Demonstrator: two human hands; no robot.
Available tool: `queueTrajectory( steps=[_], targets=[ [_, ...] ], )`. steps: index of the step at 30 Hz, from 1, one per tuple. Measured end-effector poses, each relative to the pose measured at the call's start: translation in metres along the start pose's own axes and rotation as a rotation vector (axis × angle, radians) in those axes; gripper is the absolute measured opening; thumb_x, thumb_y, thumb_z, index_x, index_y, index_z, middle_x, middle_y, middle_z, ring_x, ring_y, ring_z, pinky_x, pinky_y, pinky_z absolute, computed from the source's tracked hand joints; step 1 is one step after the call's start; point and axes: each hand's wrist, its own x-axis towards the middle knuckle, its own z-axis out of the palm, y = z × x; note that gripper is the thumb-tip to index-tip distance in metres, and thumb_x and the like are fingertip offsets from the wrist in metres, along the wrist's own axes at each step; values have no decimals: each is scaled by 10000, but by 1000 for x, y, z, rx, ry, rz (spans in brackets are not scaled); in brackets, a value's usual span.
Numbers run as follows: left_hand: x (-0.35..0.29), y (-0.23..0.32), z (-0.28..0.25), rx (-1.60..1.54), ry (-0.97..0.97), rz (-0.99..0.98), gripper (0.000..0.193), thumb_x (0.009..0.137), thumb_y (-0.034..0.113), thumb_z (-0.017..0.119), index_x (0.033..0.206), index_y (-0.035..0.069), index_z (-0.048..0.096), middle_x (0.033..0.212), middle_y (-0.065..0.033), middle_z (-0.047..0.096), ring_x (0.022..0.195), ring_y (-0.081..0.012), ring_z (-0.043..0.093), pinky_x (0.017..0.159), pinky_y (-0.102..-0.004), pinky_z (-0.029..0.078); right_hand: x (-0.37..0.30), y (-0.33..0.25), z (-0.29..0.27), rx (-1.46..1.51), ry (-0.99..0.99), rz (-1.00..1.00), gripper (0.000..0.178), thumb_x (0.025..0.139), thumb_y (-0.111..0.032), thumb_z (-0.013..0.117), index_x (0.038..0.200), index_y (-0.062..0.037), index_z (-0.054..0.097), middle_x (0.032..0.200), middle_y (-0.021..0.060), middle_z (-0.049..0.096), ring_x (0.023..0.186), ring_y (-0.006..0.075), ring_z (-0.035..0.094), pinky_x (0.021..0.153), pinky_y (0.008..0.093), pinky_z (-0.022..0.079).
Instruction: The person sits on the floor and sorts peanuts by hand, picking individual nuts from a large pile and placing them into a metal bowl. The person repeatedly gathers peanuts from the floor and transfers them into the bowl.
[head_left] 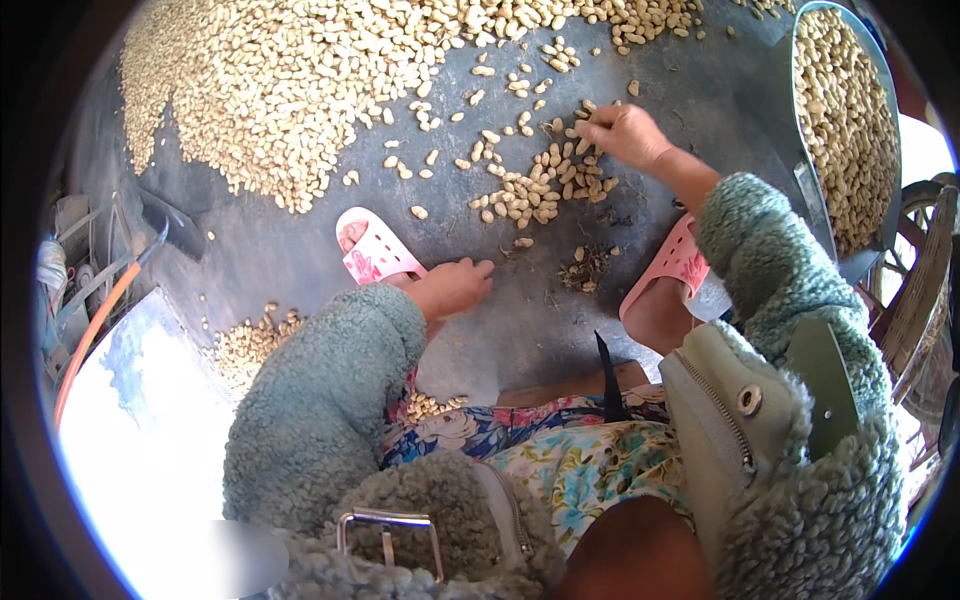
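Between and slightly beyond a left pink slipper [378, 246] and a right pink slipper [672, 262]: one loose peanut cluster [530, 195], in shell, spread on a dark grey floor [490, 345]. All further entries placed from this cluster.

Right hand [628, 135]: at its upper right edge, fingers bent down and drawn close together against the peanuts; whether one is gripped, cannot tell.
Left hand [455, 290]: nearer the body, to its lower left, well apart from the right; fingers loosely curled, contents, if any, hidden.
Large peanut heap [290, 90]: beyond and left, with stray nuts trailing between.
Metal container [794, 90], filled with peanuts: well to the right.
Dark plant debris [588, 268]: just below, towards the body.
Small peanut pile [250, 350]: lower left.
Orange rod [100, 320], dark-tipped: far left.
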Motion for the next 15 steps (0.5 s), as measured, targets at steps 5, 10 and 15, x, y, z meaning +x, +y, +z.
queueTrajectory(
  steps=[5, 10, 15],
  targets=[
    [5, -1, 4, -208, 231, -252, 134, 785, 140, 541, 775, 37, 626, 766, -102, 580, 698, -259, 628, 597, -355, 521, -9, -37, 45, -302, 21, 13, 274, 804, -381, 675, 905, -129, 707, 938, 96, 692, 902, 274, 657, 805, 382, 520],
    [53, 17, -83, -1391, 102, -690, 305, 866, 298, 450, 847, 63, 644, 683, -13, 518, 640, -139, 547, 573, -296, 470, -13, -28, 59, -147, 113, 44, 250, 779, -305, 696, 870, -77, 653, 854, 113, 680, 837, 260, 670, 750, 371, 523],
    [85, 36, -85, -1966, 344, -714, 417, 947, 524, 437, 931, 127, 566, 667, 33, 454, 599, -111, 471, 539, -260, 397, -44, -27, 80, 856, -121, 284, 206, 811, -225, 695, 850, -33, 630, 769, 42, 649, 709, 144, 626, 643, 299, 507]
  ],
)
